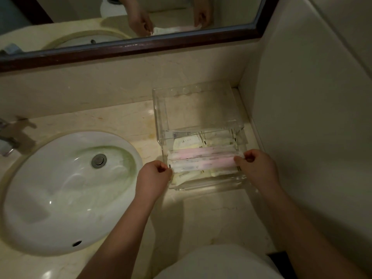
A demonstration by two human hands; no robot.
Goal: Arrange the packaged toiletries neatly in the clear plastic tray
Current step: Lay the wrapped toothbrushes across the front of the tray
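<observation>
At the left of the frame sits the white sink, set into the marble table and playing no part here. Moving right, the left hand is curled nearly closed at centre frame, fingertips pinched on the left end of a long pink-and-white wrapped packet. That packet lies across the front compartment of the clear plastic tray, right of centre, on top of other pale yellowish sachets already lying flat beneath it. At the packet's far end the right hand is likewise almost shut, thumb and fingers nipping the right tip.

These packets look feather-light, thin and crinkly, probably slippery film over something slim inside. I would judge they flex and slide over each other easily, so holding both ends, as here, seems the sensible grip to keep one straight and square to the tray walls. The tray itself looks rigid, and its rear section, toward the upper middle, appears empty.
</observation>
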